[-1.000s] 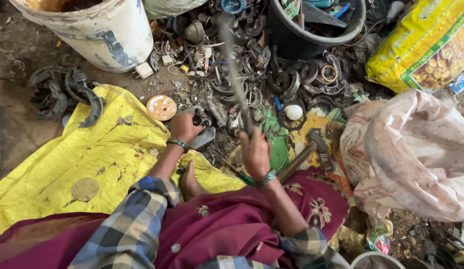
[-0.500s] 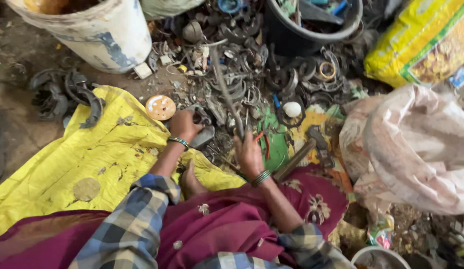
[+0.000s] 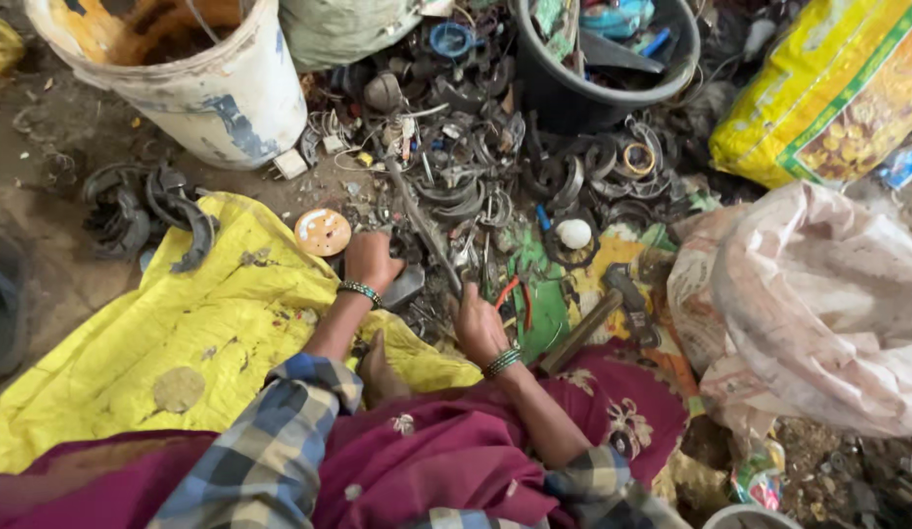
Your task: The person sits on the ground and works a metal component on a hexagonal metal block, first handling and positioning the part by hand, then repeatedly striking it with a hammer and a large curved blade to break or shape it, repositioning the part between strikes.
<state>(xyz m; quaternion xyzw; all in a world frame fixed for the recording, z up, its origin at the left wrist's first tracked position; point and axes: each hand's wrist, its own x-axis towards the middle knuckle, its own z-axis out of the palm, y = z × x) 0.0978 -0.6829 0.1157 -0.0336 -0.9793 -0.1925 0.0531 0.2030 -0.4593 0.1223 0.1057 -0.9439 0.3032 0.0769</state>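
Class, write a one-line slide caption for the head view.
Seated person's right hand holds a long metal rod over a scrap pile; left hand rests on scrap beside a yellow sheet.

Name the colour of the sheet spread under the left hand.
Bright yellow sheet, dirt-stained; head view, beside the left hand.

— Both arms are out in front, forearms bare below rolled-up checked sleeves, a beaded bangle on each wrist.

— And the left hand (image 3: 371,260)?

— Knuckles up, fingers curled downward and pressed low, wrist bent a little.

— The right hand (image 3: 479,323)?

— Close beside it, just a bit nearer the body, back of the hand showing, fingers closed in a fist-like grip, forearm angling back toward the right elbow.
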